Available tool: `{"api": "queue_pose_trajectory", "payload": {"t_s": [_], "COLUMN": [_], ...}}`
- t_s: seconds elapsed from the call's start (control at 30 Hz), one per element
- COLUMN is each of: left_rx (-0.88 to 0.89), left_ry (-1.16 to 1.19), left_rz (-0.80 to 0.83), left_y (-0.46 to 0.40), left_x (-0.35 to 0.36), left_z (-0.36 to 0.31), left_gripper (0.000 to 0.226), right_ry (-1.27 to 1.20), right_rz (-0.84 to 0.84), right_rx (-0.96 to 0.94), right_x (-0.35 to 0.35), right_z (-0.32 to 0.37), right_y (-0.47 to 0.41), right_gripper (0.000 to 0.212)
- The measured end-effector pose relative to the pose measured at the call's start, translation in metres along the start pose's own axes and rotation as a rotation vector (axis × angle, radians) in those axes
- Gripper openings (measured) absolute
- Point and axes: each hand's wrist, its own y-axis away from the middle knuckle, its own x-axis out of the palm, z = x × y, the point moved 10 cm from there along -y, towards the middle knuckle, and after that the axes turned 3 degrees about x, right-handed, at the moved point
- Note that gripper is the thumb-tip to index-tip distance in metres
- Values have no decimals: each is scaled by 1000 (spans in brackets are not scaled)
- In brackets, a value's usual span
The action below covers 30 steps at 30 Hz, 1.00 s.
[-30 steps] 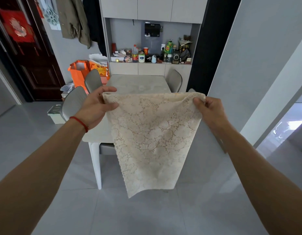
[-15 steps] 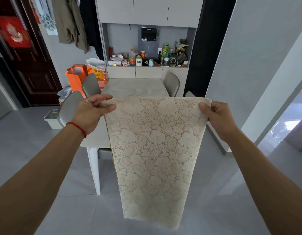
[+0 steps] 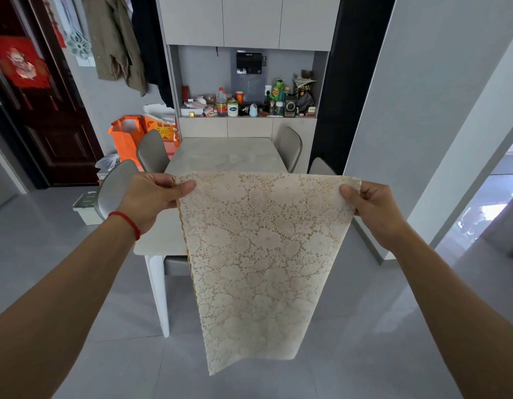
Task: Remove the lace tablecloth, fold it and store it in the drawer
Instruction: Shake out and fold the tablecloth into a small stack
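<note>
Left hand (image 3: 151, 197) pinches cloth (image 3: 258, 254) at top left corner, thumb on front. Right hand (image 3: 376, 208) pinches top right corner likewise. Cloth held in air, off table (image 3: 220, 156), top edge stretched level between hands. Long axis vertical; hangs flat, narrowing toward lower edge above floor (image 3: 105, 355). Chairs (image 3: 153, 151) flank table.

The room is evenly bright with soft daylight. The strongest light enters at 3 o'clock, where a window area (image 3: 479, 223) blows out to white and throws pale glare across the glossy floor (image 3: 77, 283). The table top (image 3: 220, 156) carries a faint sheen. Shadows are weak and diffuse. Wide-angle distortion bends walls and stretches forearms toward 5 and 7 o'clock. Focus is sharp throughout.
</note>
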Motion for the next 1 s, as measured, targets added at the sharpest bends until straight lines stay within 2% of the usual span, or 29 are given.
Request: {"api": "queue_pose_trajectory", "payload": {"t_s": [0.17, 0.33, 0.43, 0.5, 0.6, 0.67, 0.7, 0.8, 0.87, 0.93, 1.0], "left_rx": [81, 186, 220, 226, 216, 185, 154, 119, 89, -40, -191], "left_ry": [-51, -34, 64, 154, 158, 142, 152, 190, 188, 158, 166], "left_rz": [30, 11, -34, -53, -50, -44, -55, -99, -2, 113, 164], "left_y": [7, 8, 1, -8, -22, -30, -34, -55, -47, -8, 37], "left_x": [6, 14, 16, 15, 16, 20, 19, 0, 0, 11, 24], "left_z": [-20, -53, -78, -97, -121, -128, -132, -140, -115, -37, 49], "left_gripper": [23, 18, 9, 5, 25, 18, 7, 10, 21, 33, 59], "right_ry": [16, -33, -62, -212, -280, -279, -285, -279, -281, -277, -263], "right_rz": [-22, -90, -135, -91, 97, 89, 70, 78, 98, 115, 130], "right_rx": [-27, -78, -133, -148, 34, 157, 178, 183, 191, 205, 219], "right_x": [-9, -18, -25, -21, 28, 48, 52, 56, 57, 56, 54], "right_z": [7, 16, 39, 41, -16, -53, -60, -41, -23, -10, -4], "right_y": [1, 0, -19, -29, -13, -1, -1, -11, -18, -22, -25], "right_gripper": [27, 20, 18, 35, 67, 62, 56, 55, 61, 63, 63]}}
